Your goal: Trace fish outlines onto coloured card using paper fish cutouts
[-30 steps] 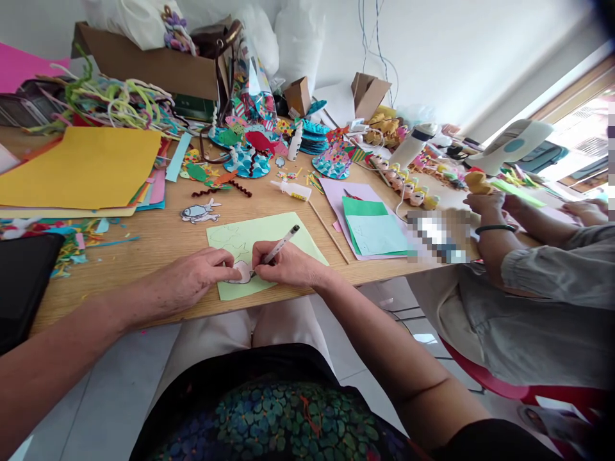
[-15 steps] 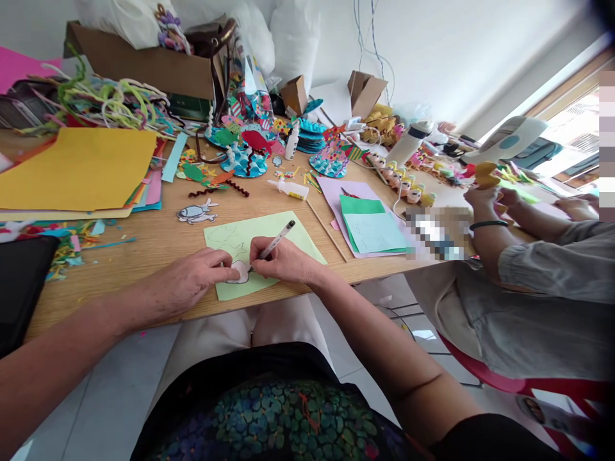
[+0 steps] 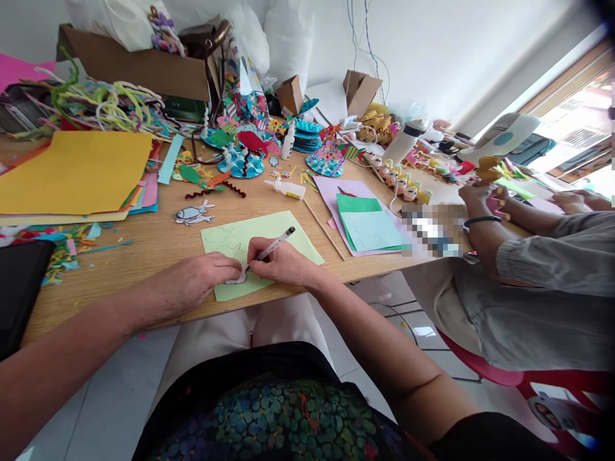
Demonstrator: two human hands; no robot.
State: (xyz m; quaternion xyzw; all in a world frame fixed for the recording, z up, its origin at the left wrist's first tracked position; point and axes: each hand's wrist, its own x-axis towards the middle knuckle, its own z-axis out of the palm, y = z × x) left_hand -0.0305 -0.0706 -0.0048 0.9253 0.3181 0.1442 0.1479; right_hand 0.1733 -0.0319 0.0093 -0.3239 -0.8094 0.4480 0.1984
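Wooden table [image 3: 118, 264], pen [image 3: 276, 243] at work on pale green paper [image 3: 302, 246]

Near the table's front edge, the pen slants over the paper, its tip beside a small white cutout [image 3: 235, 280]. Fingers of the right hand [image 3: 276, 261] close around the pen; the left hand [image 3: 202, 274], loosely bent, rests fingertips on the cutout, gripping nothing. Beyond lie a fish cutout [image 3: 193, 214], a thin stick [image 3: 324, 230] and a glue bottle [image 3: 292, 190]. Farther back, a cardboard box [image 3: 134, 67] stands before a white wall [image 3: 423, 51]; grey tiles [image 3: 115, 384] show below.

Wood-grained counter [image 3: 144, 246] is littered with paper scraps [image 3: 72, 247]. Pale green sheet [image 3: 283, 232] is laid near front edge; fish cutout [image 3: 193, 213], glue bottle [image 3: 289, 189], thin stick [image 3: 327, 232] are scattered beyond.
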